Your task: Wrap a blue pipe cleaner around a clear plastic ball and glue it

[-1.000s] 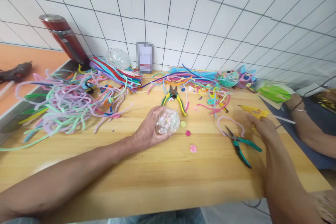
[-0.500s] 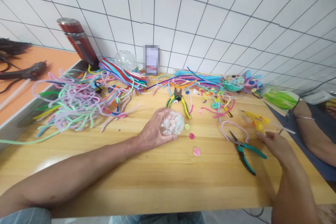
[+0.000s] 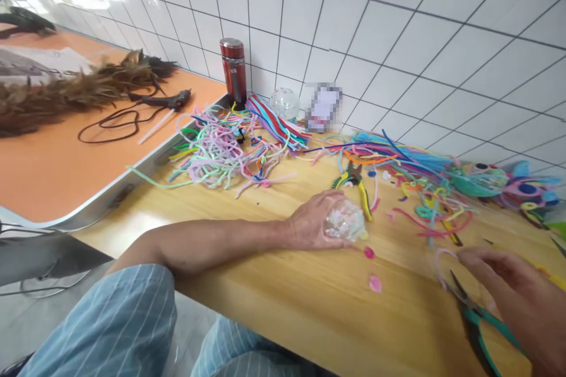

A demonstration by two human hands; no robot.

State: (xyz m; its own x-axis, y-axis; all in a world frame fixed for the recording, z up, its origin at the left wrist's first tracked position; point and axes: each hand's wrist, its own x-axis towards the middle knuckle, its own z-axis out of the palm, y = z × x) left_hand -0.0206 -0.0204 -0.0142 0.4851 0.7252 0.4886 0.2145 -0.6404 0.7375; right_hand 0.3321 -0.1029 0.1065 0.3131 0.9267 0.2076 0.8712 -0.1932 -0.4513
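My left hand [image 3: 309, 227] cups the clear ball [image 3: 345, 225] on the table [image 3: 287, 306] while my right hand [image 3: 517, 283], fingers loose and empty, hovers over the green pliers [image 3: 481, 321] at four o'clock from the ball, and I judge that gripping their handles comes next.

Wooden table [image 3: 287, 306] with pipe-cleaner tangles [image 3: 216, 153], yellow-handled pliers [image 3: 359, 185], teal pliers [image 3: 475, 317], pink discs [image 3: 375, 284].

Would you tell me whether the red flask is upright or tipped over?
Upright: the red flask stands on its base with its cap at the top.
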